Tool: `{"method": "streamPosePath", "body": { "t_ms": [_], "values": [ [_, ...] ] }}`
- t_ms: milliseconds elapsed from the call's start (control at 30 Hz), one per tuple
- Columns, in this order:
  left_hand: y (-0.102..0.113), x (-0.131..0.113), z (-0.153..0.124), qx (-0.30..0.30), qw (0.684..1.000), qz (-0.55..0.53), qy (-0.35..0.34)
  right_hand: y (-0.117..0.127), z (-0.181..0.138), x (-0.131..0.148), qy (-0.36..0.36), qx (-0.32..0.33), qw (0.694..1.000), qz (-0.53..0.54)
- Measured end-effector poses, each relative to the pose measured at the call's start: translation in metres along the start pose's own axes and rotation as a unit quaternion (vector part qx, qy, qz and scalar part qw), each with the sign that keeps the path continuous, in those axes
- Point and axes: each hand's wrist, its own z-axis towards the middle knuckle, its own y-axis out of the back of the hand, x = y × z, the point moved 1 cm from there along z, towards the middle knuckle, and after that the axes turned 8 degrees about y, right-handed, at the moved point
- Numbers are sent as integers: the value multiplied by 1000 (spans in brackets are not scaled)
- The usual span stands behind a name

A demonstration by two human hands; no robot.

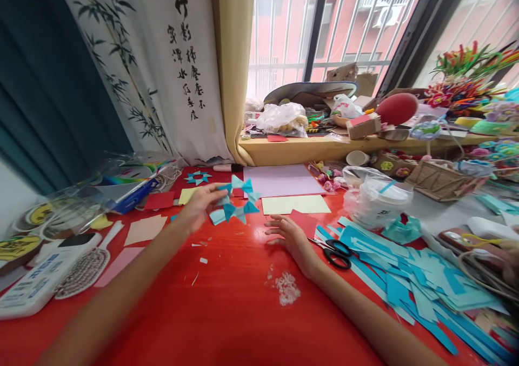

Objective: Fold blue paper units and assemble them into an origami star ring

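Note:
Between the thumb and fingers of my left hand (205, 204) is a folded paper star ring (242, 213) in light and darker blue, held up over the red table (227, 312). My right hand (288, 236) hovers over or rests on the table to the right of it, fingers spread and holding nothing. Just beyond those fingers lies a red paper sheet (305, 223). Black-handled scissors (337, 253) lie right of my right wrist. Behind my left hand, a second, smaller-looking blue star ring (198, 178) lies flat.
Many blue paper strips (405, 268) cover the right side, near a white tub (379, 198) in plastic. At the back lie a lilac sheet (284, 180) and a pale yellow sheet (295, 205). A hairbrush (83, 271) and a white packet (36, 285) are at left.

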Motion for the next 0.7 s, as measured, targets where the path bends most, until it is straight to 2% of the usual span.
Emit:
{"method": "streamPosePath", "body": {
  "t_ms": [100,167,267,433,700],
  "values": [
    [-28,32,-24,43,995,-21,91,1,0,-2,-23,6,1000,-9],
    [-40,48,-31,85,989,-10,119,2,-2,-4,-28,21,998,-51],
    [-48,59,-37,136,982,10,134,1,-4,-5,-33,70,993,-89],
    [-49,65,-43,125,984,38,124,0,-5,-6,-39,89,984,-150],
    [-48,80,-43,101,992,66,42,4,-3,-12,3,127,965,-230]
  ]
}}
